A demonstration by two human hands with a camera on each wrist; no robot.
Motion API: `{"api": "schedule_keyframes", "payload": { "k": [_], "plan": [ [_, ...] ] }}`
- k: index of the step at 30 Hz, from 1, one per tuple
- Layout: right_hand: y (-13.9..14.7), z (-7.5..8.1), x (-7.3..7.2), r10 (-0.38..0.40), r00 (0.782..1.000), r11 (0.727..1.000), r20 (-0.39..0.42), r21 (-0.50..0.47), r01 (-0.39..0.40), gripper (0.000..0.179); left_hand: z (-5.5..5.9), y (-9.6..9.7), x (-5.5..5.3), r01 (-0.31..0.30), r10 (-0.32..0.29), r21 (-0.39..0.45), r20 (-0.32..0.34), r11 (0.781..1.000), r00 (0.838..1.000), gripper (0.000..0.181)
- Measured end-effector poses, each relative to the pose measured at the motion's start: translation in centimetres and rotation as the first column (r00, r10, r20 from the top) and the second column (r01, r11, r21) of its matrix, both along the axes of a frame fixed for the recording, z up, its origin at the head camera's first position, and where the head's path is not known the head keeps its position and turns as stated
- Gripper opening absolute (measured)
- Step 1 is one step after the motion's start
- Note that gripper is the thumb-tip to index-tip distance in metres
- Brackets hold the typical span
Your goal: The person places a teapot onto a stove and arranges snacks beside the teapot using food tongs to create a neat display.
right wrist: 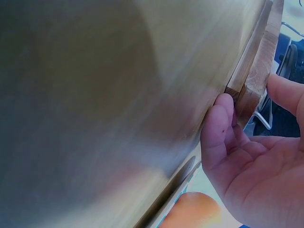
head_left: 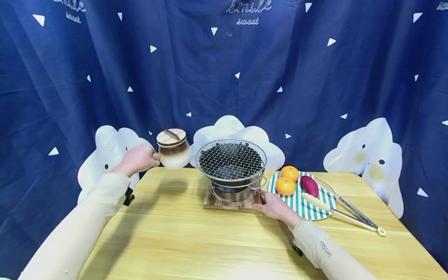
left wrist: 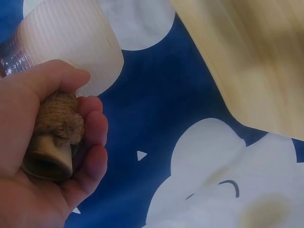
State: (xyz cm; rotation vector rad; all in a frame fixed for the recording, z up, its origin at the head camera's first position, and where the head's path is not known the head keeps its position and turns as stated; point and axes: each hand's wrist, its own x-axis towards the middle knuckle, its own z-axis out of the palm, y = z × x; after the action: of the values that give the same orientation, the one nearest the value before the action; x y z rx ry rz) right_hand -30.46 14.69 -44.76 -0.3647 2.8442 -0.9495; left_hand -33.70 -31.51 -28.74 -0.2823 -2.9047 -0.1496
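My left hand grips the handle of a brown-and-cream side-handled teapot. The handle is wrapped in twine and has a hollow end. A wooden lid sits on the pot, which is raised over the table's back left, its shadow on the wood below. At the centre, a round tabletop grill with a wire mesh top stands on a wooden board. My right hand holds this board's right end, thumb on the upper side and fingertips at the lower edge in the right wrist view.
Right of the grill lies a green-striped plate bearing two oranges and a purple sweet potato. Cream-tipped tongs lean over the plate onto the table. A blue curtain hangs behind the back edge.
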Motion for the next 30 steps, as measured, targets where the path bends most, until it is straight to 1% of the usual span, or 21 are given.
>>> {"api": "schedule_keyframes", "payload": {
  "k": [6, 12, 21, 26, 30],
  "plan": [
    [0.2, -0.3, 0.0, 0.006, 1.0, 1.0, -0.013, -0.01, -0.006, 0.068, 0.6, 0.5, -0.3, 0.021, -0.021, -0.006, -0.004, 1.0, 1.0, 0.037],
    [0.2, -0.3, -0.1, 0.012, 1.0, 1.0, -0.013, -0.018, -0.013, 0.066, 1.3, 1.2, -0.6, 0.012, -0.012, -0.014, 0.001, 1.0, 1.0, 0.038],
    [0.4, -0.2, 0.0, 0.012, 1.0, 1.0, -0.014, -0.016, -0.013, 0.068, 3.0, 2.2, -0.8, -0.013, 0.013, -0.017, 0.015, 1.0, 1.0, 0.036],
    [0.4, -0.4, 0.0, 0.008, 1.0, 1.0, -0.018, -0.012, -0.008, 0.068, 3.7, 2.9, -0.9, -0.006, 0.006, -0.016, 0.029, 1.0, 1.0, 0.034],
    [0.3, -0.6, -0.1, 0.007, 1.0, 1.0, -0.017, -0.006, -0.007, 0.068, 4.0, 3.2, -1.1, -0.009, 0.009, -0.013, 0.036, 1.0, 0.999, 0.033]
  ]
}}
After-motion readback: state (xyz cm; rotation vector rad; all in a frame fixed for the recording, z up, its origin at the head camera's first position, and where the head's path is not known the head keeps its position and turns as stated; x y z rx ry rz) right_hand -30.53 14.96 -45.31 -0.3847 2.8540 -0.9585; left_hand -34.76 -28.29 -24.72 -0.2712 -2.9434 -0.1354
